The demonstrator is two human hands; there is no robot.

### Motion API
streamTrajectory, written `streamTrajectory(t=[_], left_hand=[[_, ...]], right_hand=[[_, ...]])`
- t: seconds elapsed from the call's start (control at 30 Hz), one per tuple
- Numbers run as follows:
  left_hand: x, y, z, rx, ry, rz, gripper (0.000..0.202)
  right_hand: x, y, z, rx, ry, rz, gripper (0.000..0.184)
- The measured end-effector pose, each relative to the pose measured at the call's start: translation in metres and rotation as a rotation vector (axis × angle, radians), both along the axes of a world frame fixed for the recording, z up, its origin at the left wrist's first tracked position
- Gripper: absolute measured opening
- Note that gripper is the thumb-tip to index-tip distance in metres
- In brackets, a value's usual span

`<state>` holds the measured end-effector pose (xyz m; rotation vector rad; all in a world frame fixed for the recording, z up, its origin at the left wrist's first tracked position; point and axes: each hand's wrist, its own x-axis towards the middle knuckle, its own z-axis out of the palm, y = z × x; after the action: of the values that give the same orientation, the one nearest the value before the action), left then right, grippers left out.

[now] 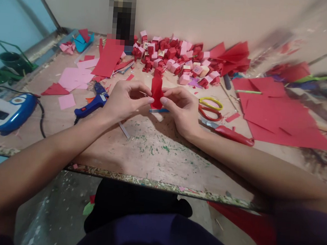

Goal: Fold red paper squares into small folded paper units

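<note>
A small strip of red paper (156, 91) stands upright between my two hands above the middle of the table. My left hand (126, 99) pinches its left edge between thumb and fingers. On the opposite edge, my right hand (182, 109) grips it the same way. Just below the strip lies a thin blue tool (159, 110), partly hidden by my right thumb. A blue glue gun (93, 104) rests beside my left wrist. Close to my right hand are scissors with yellow and orange handles (210, 108) and a red-handled knife (232, 134).
Many small red and pink paper cubes (173, 58) are heaped against the wall. Red sheets (282, 112) lie on the right, pink paper (75, 78) on the left. A blue-and-white lamp base (15, 114) stands at far left. Green scraps (156, 144) dot the wooden table (113, 152).
</note>
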<state>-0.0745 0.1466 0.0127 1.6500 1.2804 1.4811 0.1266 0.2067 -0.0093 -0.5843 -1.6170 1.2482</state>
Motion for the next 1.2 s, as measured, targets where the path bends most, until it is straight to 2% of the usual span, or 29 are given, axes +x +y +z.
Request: streamTrajectory(t=[0.2, 0.5, 0.93, 1.2], left_hand=[[0.0010, -0.0004, 0.0002, 0.011, 0.018, 0.049, 0.017], [0.0006, -0.0016, 0.0041, 0.008, 0.009, 0.043, 0.013], [-0.0005, -0.0016, 0.0027, -0.011, 0.010, 0.041, 0.006], [0.0003, -0.0030, 0.0029, -0.028, -0.041, 0.106, 0.020]], right_hand=[[0.0002, -0.0065, 0.0065, -0.035, -0.020, -0.020, 0.020], [0.0006, -0.0038, 0.0043, -0.067, -0.005, -0.042, 0.019], [0.0033, -0.0043, 0.0054, -0.039, -0.051, 0.045, 0.015], [0.0037, -0.0064, 0.0060, -0.044, -0.044, 0.067, 0.016]])
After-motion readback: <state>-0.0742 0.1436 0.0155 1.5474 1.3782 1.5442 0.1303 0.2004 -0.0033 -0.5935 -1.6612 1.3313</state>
